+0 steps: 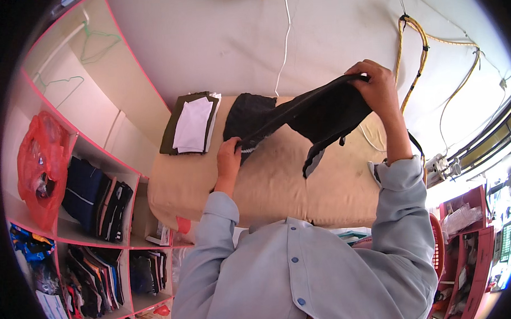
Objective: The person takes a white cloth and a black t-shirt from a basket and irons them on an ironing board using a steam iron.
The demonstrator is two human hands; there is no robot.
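A black garment (321, 111) hangs stretched between my two hands above a padded, cloth-covered table (273, 192). My left hand (229, 160) grips its lower end, where a short whitish strip shows. Higher up and to the right, my right hand (375, 81) pinches a folded edge of the same cloth. One part of it drops towards the table with a ragged-looking lower edge. Dark cloth (247, 113) also lies on the table behind my left hand; whether it belongs to the held garment I cannot tell.
Folded dark green and white cloths (193, 123) are stacked at the table's back left. Pink-edged shelves (131, 214) with folded clothes and a red plastic bag (42, 171) stand on the left. Yellowish cables or hoses (422, 48) hang at right. A red basket (437, 246) is near my right side.
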